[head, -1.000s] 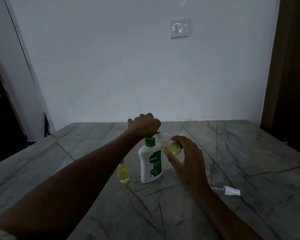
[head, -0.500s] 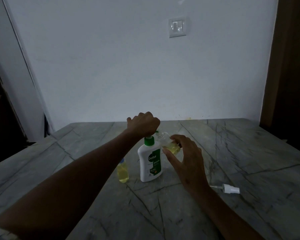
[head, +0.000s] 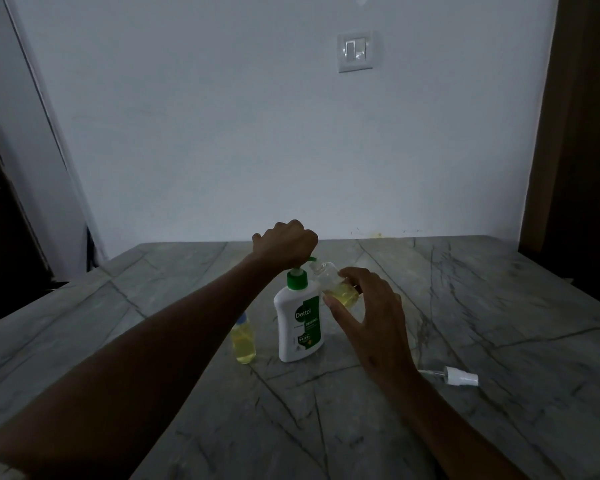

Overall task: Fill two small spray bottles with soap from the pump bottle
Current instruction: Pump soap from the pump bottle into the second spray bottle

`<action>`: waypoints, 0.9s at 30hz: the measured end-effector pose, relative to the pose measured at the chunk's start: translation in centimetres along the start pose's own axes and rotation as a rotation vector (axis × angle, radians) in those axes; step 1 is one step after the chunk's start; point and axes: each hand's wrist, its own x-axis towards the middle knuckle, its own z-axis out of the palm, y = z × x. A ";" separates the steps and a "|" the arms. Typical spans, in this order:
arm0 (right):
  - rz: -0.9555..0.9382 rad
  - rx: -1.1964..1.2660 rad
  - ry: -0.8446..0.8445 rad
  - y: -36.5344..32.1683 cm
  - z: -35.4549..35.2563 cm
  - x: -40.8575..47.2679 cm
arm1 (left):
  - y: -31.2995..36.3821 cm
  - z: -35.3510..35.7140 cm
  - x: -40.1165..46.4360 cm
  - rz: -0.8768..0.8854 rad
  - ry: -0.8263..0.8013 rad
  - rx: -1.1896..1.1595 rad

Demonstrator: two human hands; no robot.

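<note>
The person's left hand (head: pixel 286 245) was closed into a fist on top of the pump bottle (head: pixel 300 323), pressing down on its green pump head. The pump bottle stood upright near the middle of the grey marble bench (head: pixel 465 306). The right hand (head: pixel 368 306) pinched the open spray bottle (head: pixel 336 285) between thumb and fingertips, just to the right of the pump bottle and lifted off the bench.

What mattered was how that small bottle lay against the spout. It was tilted, its long axis leaning up and to the left, so that its open neck sat right at the tip of the green nozzle (head: pixel 312 259) under the fist. Yellow soap had pooled in its lower part; I judged it partly filled, with room left.

A second spray bottle (head: pixel 244 341), capped and full of yellow liquid, stood upright just left of the pump bottle. The loose white sprayer cap (head: pixel 459 375) lay on its side well to the right, nearer the right arm, so that hand seemed the natural one to fetch it.
</note>
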 end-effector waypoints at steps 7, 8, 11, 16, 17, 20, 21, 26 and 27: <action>0.006 -0.008 -0.007 -0.2 -0.1 0.1 | 0.1 0.1 -0.1 0.030 -0.028 0.061; 0.008 -0.009 -0.008 -0.2 -0.1 0.1 | 0.1 0.1 -0.2 0.024 -0.040 0.055; 0.012 -0.008 -0.007 -0.2 -0.2 0.0 | 0.2 -0.4 -0.5 -0.002 -0.055 0.016; 0.010 -0.010 -0.015 -0.2 -0.2 0.0 | -0.1 0.0 0.1 0.029 -0.022 0.049; 0.012 -0.010 -0.014 -0.2 -0.2 0.0 | -0.2 0.1 0.3 0.038 -0.015 0.070; 0.017 0.001 -0.011 -0.3 -0.2 0.0 | -0.2 0.1 0.1 0.061 -0.012 0.114; 0.017 0.001 -0.011 -0.3 -0.2 0.0 | -0.2 0.1 0.0 0.065 -0.011 0.117; 0.013 0.001 -0.009 -0.2 -0.3 0.0 | -0.1 0.0 -0.1 0.062 -0.008 0.099; 0.018 0.005 -0.010 -0.2 -0.3 0.0 | -0.1 -0.1 -0.1 0.061 -0.015 0.096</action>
